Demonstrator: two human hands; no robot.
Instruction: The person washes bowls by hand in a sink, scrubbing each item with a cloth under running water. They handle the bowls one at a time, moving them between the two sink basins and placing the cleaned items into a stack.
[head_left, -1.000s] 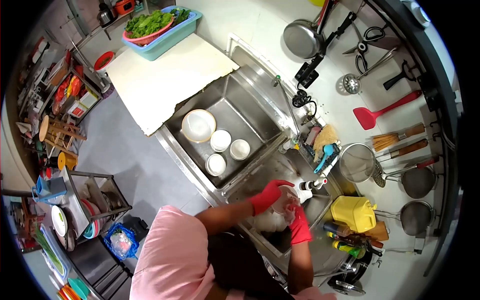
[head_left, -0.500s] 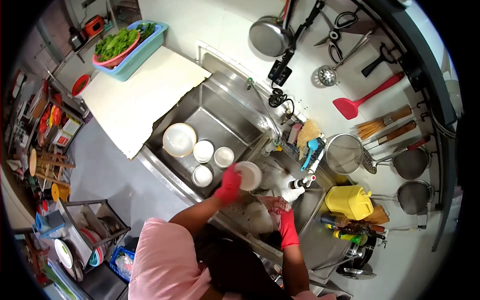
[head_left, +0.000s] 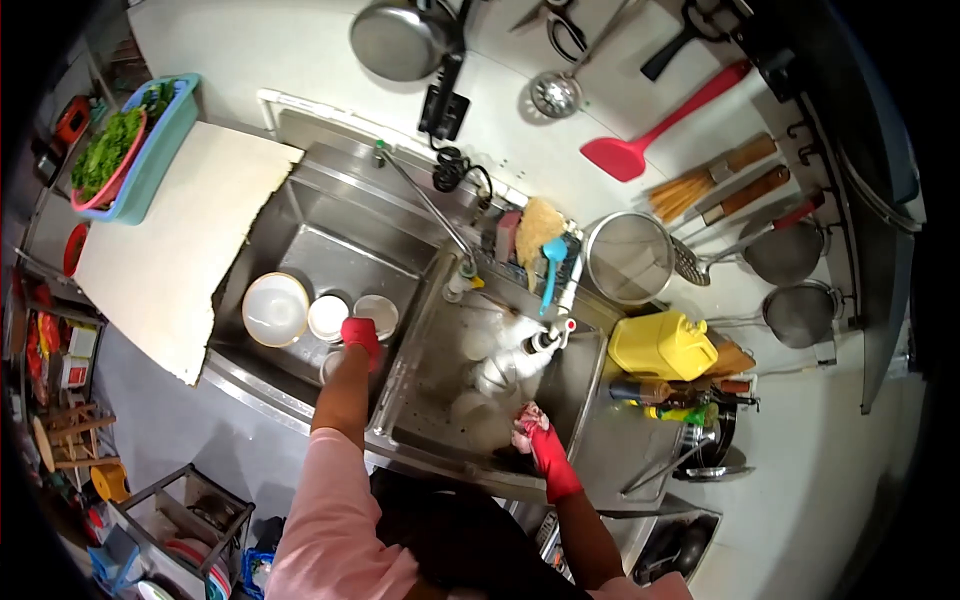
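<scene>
My left hand [head_left: 360,337], in a red rubber glove, has its fingers closed at the near rim of a white bowl [head_left: 377,312] in the left sink basin. Beside it stand a small white bowl [head_left: 328,318] and a larger bowl with a tan rim [head_left: 275,309]. Another small bowl [head_left: 329,369] is partly hidden by my left arm. Over the right basin, my gloved right hand [head_left: 545,447] is closed around a crumpled, pinkish wet cloth [head_left: 527,420]. White dishes [head_left: 477,420] lie in the murky water near that hand.
A faucet [head_left: 430,205] reaches over the divider between the basins. A pale board [head_left: 180,250] covers the left end, with a blue basin of greens [head_left: 170,150]. On the right stands a yellow jug [head_left: 660,343] near bottles. Utensils hang on the wall, including a red spatula [head_left: 640,140].
My left hand has carried the bowl from above the right basin leftward into the left basin. The right hand still holds the cloth, lower now. The whole view has shifted.
</scene>
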